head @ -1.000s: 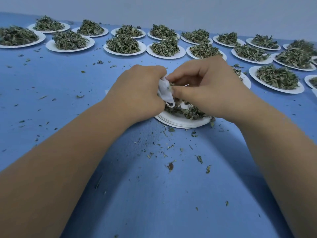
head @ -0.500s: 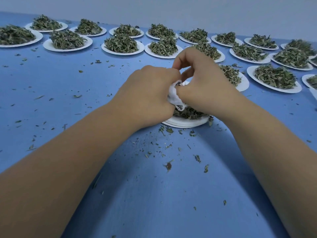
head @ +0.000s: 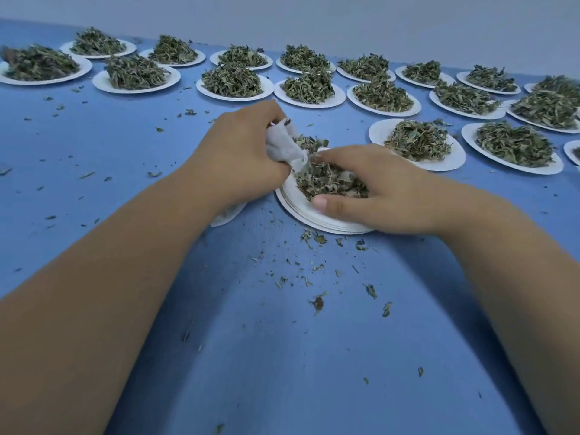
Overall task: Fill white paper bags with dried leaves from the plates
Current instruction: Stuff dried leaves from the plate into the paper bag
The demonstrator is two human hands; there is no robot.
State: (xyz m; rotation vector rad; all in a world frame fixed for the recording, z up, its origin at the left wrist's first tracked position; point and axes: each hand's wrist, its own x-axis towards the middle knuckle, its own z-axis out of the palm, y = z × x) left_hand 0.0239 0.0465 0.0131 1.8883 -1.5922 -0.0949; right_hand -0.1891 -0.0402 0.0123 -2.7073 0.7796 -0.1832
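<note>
Two bare forearms come in from the bottom, over the blue table point(head: 282, 372). Between them lie leaf crumbs point(head: 317, 304) (too many and too small to count), thickest just in front of the nearest plates.

Up to the action: one stack of plates point(head: 301, 211), its layered rims showing at the near edge, carries a single heap of dried leaves point(head: 329, 180). The right hand point(head: 386, 189) lies on that heap and is cupped around it, thumb on the near side, fingers curved over the far side, forefinger reaching toward the bag.

The left hand point(head: 238, 155), just left of the stack, is clenched around one white paper bag point(head: 282, 147). The bag's crumpled mouth faces the heap and touches its left edge, and a few leaves sit at the opening. One white paper corner point(head: 227, 216) pokes out under the left wrist; I cannot tell whether it belongs to the same bag.

Farther right, two full plates point(head: 379, 133) stand side by side, each with its own pile, and a third is cut off by the frame edge.

Behind them runs a row of seven plates point(head: 268, 89), all heaped. Behind that is a back row point(head: 130, 47) of seven more heaped plates, with part of another at the right edge. Past the table's far edge is a plain pale wall point(head: 314, 14).
</note>
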